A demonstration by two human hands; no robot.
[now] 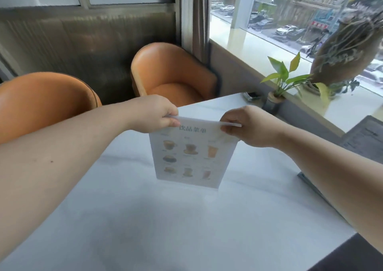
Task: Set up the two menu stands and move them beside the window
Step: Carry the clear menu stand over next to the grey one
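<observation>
A drinks menu stand (189, 156), a clear upright sheet printed with pictures of cups, stands on the white table (145, 219) near its middle. My left hand (154, 113) pinches its top left corner and my right hand (246, 125) pinches its top right corner. A second, dark menu stand (366, 140) sits at the right, against the window ledge, partly hidden by my right forearm.
Two orange chairs (172, 74) stand beyond the table's far side. A small green plant in a pot (277, 96) and a large hanging plant (348, 49) sit by the window at the right. A small dark holder (251, 95) rests at the table's far right corner.
</observation>
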